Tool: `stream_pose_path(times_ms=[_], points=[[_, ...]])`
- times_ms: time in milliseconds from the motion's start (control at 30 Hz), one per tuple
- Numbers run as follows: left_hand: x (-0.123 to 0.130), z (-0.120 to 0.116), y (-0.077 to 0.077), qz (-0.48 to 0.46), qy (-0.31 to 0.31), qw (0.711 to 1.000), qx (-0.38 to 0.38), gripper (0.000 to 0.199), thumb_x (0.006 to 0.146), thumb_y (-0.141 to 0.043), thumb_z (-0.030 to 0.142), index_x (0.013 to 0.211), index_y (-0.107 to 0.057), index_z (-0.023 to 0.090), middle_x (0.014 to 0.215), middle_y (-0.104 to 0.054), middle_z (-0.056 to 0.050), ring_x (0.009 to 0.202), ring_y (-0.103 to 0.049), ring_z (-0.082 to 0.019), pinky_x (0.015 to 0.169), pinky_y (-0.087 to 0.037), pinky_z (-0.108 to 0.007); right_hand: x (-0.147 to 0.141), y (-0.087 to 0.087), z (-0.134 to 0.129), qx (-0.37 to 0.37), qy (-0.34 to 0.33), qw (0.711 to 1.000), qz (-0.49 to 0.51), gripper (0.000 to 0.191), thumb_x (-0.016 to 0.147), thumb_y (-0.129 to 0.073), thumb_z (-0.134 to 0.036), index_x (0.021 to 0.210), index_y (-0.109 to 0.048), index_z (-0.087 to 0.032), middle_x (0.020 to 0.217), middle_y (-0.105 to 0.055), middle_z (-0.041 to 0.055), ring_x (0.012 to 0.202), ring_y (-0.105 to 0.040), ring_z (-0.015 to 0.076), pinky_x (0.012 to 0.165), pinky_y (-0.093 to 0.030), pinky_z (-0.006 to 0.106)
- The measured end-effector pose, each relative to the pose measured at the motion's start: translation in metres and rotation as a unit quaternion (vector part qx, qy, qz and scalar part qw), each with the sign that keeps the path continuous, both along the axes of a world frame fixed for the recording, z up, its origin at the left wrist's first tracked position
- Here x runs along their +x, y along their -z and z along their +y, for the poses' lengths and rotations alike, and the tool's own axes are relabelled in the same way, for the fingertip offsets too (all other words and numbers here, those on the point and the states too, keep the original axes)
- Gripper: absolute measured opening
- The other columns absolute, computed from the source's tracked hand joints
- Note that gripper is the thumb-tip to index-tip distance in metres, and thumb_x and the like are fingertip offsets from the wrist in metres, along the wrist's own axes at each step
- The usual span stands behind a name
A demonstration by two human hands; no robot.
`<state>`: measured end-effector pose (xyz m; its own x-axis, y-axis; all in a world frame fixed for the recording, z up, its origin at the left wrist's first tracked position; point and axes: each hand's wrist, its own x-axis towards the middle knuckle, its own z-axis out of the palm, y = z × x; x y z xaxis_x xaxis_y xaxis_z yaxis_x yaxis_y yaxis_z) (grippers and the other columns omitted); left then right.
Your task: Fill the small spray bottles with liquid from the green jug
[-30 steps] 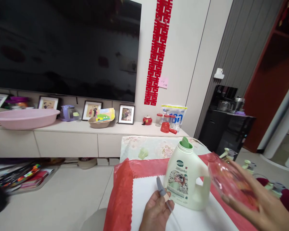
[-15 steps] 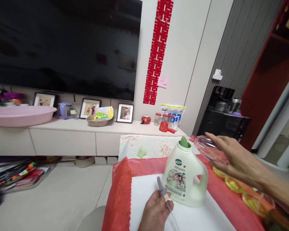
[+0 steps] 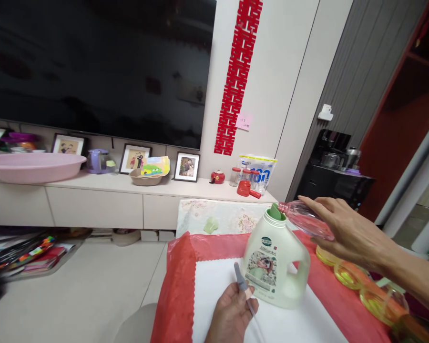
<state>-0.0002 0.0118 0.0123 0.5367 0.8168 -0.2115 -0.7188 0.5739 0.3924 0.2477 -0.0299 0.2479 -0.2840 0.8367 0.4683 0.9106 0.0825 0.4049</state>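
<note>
While right fingers (image 3: 319, 208) hold one bottle (image 3: 305, 220), one jug (image 3: 277, 261), one pump (image 3: 240, 276)

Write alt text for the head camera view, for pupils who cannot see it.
The right hand holds a pink transparent bottle sideways, its mouth by the green spout of a pale green handled jug. The left hand holds a grey pump nozzle and tube. The jug stands on a white sheet.

The left hand (image 3: 232, 307) pinches with curled fingers (image 3: 232, 288); the right hand (image 3: 346, 231) grips, forearm (image 3: 409, 269) slanting down rightward.
</note>
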Motion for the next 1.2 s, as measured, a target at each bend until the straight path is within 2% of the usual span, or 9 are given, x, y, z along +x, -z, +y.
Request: stream_pose_path(times_ms=[100,333,600,733,900,1033,1200], points=[[0.000,0.000,0.001,-0.006,-0.002,1.000,-0.001,0.031,0.064,-0.092,0.020,0.086,-0.072,0.012,0.090,-0.069,-0.007,0.075,-0.063,-0.013,0.082,-0.049,-0.028,0.003,-0.004,0.001,-0.003,-0.013,1.000,-0.028,0.072,0.089,-0.044,-0.043,0.156,-0.024,-0.027,0.127,-0.047,0.0108,0.108,-0.047,0.0265,0.085,-0.051,0.041],[0.001,0.000,0.002,-0.012,-0.004,1.000,-0.007,0.033,0.060,-0.094,0.018,0.084,-0.073,0.011,0.088,-0.070,-0.008,0.075,-0.064,-0.013,0.080,-0.051,-0.027,0.001,-0.014,0.003,0.003,-0.026,0.997,-0.076,0.073,0.087,-0.046,-0.036,0.155,-0.022,-0.027,0.125,-0.045,0.0112,0.103,-0.046,0.0256,0.080,-0.055,0.042],[0.000,-0.002,-0.002,-0.013,-0.002,1.000,-0.005,0.032,0.060,-0.094,0.020,0.084,-0.073,0.012,0.087,-0.070,-0.007,0.074,-0.064,-0.013,0.080,-0.050,-0.028,-0.001,-0.020,0.004,-0.017,0.004,0.995,-0.095,0.074,0.084,-0.048,-0.033,0.154,-0.025,-0.030,0.131,-0.042,0.0095,0.109,-0.044,0.0265,0.080,-0.053,0.039],[-0.001,-0.002,-0.002,-0.020,-0.002,1.000,-0.002,0.033,0.060,-0.094,0.021,0.084,-0.074,0.012,0.087,-0.070,-0.007,0.075,-0.064,-0.014,0.082,-0.050,-0.029,0.001,-0.022,0.006,-0.004,-0.007,0.994,-0.105,0.076,0.083,-0.048,-0.032,0.155,-0.024,-0.030,0.133,-0.042,0.0092,0.111,-0.044,0.0263,0.083,-0.053,0.042],[-0.001,-0.002,-0.003,-0.015,0.000,1.000,-0.003,0.034,0.059,-0.095,0.022,0.084,-0.074,0.012,0.088,-0.071,-0.007,0.075,-0.063,-0.013,0.081,-0.050,-0.028,0.001,-0.025,0.007,0.005,-0.012,0.993,-0.119,0.069,0.088,-0.044,-0.033,0.154,-0.025,-0.030,0.132,-0.042,0.0090,0.111,-0.044,0.0262,0.081,-0.053,0.040],[-0.001,-0.002,-0.004,-0.015,-0.003,1.000,-0.011,0.034,0.059,-0.095,0.021,0.084,-0.074,0.013,0.088,-0.070,-0.007,0.076,-0.063,-0.013,0.081,-0.050,-0.027,0.001,-0.029,0.006,0.009,-0.014,0.992,-0.123,0.072,0.082,-0.045,-0.028,0.152,-0.028,-0.031,0.131,-0.043,0.0088,0.110,-0.045,0.0261,0.079,-0.053,0.040],[0.001,0.000,0.000,-0.016,-0.001,1.000,-0.017,0.034,0.059,-0.095,0.021,0.084,-0.073,0.013,0.088,-0.070,-0.007,0.076,-0.064,-0.013,0.081,-0.051,-0.027,0.001,-0.033,0.007,0.011,-0.010,0.991,-0.130,0.071,0.084,-0.047,-0.032,0.153,-0.028,-0.032,0.131,-0.043,0.0089,0.108,-0.046,0.0256,0.079,-0.053,0.039]])
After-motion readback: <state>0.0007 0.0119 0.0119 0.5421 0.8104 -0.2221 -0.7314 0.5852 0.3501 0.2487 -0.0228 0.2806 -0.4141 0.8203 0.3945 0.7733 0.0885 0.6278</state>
